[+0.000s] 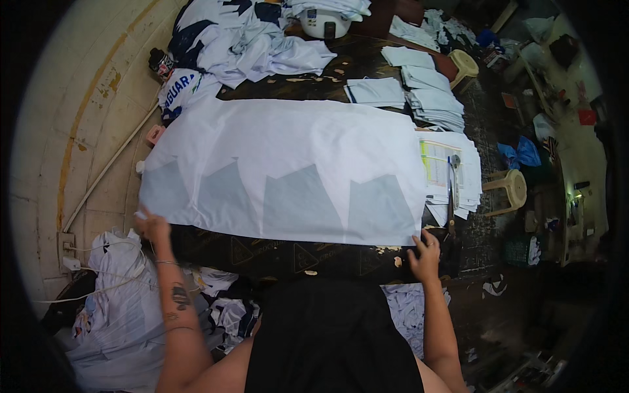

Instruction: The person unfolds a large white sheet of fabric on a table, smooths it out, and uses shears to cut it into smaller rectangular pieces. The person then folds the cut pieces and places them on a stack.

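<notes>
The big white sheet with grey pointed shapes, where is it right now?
In the head view, the big white sheet with grey pointed shapes lies spread across the dark worktable, its near corners pinched by the left hand and right hand, left of the paper stacks.

Dark table (288, 257): white sheet (288, 164), paper stacks (432, 98), garments (249, 46).

hands (154, 226): 2 | white sheet (288, 157): 1 | plastic stools (512, 187): 2 | grey triangles (298, 203): 4

- white sheet (288, 167) — spread flat across the dark table (275, 257), grey peaked shapes along its near edge
- left hand (152, 227) pinching the near left corner
- right hand (426, 252) at the near right corner
- paper stacks (432, 98) beyond, on the right
</notes>
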### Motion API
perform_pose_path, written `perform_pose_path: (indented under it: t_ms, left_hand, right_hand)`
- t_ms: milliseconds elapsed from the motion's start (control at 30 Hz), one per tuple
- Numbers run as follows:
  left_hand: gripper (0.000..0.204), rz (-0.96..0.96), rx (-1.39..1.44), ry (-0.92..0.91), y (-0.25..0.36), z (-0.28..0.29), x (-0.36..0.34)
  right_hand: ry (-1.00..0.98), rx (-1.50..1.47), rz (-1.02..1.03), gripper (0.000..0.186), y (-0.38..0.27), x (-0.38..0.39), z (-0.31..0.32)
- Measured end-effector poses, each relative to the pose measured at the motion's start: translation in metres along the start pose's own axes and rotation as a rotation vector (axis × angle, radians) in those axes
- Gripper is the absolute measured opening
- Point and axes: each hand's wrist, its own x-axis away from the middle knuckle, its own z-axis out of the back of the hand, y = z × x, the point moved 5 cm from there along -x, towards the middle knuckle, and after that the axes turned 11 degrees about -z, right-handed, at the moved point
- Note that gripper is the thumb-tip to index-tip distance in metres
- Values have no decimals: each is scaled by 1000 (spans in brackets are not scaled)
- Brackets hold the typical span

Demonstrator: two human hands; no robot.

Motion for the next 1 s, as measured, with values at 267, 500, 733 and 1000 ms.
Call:
perform_pose_path:
  t_ms: [267,500,733,1000]
  left_hand:
    - [58,307,103,-423,138,3,73]
    - [74,115,137,-362,225,-3,-34]
    - [43,-304,556,350,340,-32,-313]
    - [57,73,341,24,309,-130,-603]
  right_hand:
    - [-109,203,-19,44,-16,3,-14]
    - [212,201,-424,55,61,-106,21]
    - [205,127,-550,65,124,-105,-5]
    - [148,189,-548,69,108,-116,-2]
